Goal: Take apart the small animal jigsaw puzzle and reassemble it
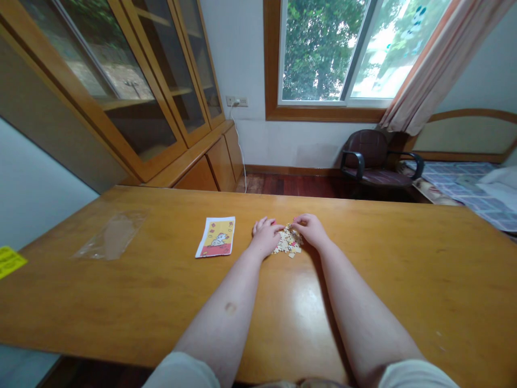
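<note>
A small heap of jigsaw pieces [288, 242], mostly pale yellow with some red, lies on the wooden table between my hands. My left hand [266, 237] rests at the heap's left edge, fingers stretched out and apart, the index finger reaching over the pieces. Some red shows beside its fingertips. At the heap's upper right, my right hand [310, 228] has its fingers curled in a pinch, with a small reddish jigsaw piece at the fingertips. Left of my left hand lies a picture sheet [217, 237] showing a white cartoon animal on yellow and red.
A clear plastic bag [113, 237] lies flat on the table [161, 307] at the left. Glass-fronted cabinets [161, 64] stand beyond the left side. Past the far edge are an office chair [371, 159], a bed [476, 186] and a window [323, 54]. A yellow label [11, 261] shows far left.
</note>
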`<state>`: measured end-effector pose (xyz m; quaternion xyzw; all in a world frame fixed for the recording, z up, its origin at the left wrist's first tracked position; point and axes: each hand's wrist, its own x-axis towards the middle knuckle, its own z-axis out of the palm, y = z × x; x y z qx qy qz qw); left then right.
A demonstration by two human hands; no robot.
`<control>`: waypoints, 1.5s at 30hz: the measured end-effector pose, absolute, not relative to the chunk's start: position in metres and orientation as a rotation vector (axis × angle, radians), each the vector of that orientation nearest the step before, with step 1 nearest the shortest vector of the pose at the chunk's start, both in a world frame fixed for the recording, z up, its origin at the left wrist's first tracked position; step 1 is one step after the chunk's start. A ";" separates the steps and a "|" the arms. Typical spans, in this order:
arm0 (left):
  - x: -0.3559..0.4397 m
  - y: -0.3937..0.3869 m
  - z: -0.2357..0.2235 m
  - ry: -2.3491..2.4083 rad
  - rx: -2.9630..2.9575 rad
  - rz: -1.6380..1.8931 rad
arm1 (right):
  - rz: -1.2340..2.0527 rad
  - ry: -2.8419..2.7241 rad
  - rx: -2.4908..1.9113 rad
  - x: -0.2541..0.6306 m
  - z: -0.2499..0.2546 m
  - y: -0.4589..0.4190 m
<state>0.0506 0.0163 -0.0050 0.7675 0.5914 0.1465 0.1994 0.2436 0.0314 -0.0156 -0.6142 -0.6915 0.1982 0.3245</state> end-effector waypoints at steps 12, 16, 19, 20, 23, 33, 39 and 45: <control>0.050 0.017 -0.001 1.724 2.137 0.511 | 0.286 -1.855 -1.939 0.235 -0.010 0.024; 0.049 0.018 -0.004 1.829 2.107 0.461 | 0.271 -1.873 -1.883 0.235 -0.009 0.023; 0.048 0.019 -0.007 1.871 2.093 0.435 | 0.295 -1.925 -1.798 0.233 -0.009 0.021; 0.048 0.020 -0.007 1.883 2.082 0.432 | 0.321 -1.956 -1.769 0.232 -0.009 0.020; 0.048 0.019 -0.007 1.881 2.081 0.432 | 0.408 -2.062 -1.702 0.228 -0.007 0.017; 0.051 0.015 -0.006 1.832 2.151 0.343 | 0.469 -2.041 -1.587 0.239 -0.007 0.021; 0.051 0.016 -0.004 1.910 2.077 0.394 | 0.551 -2.114 -1.534 0.240 -0.010 0.021; 0.050 0.017 -0.002 1.878 2.072 0.443 | 0.577 -2.003 -1.432 0.241 -0.010 0.025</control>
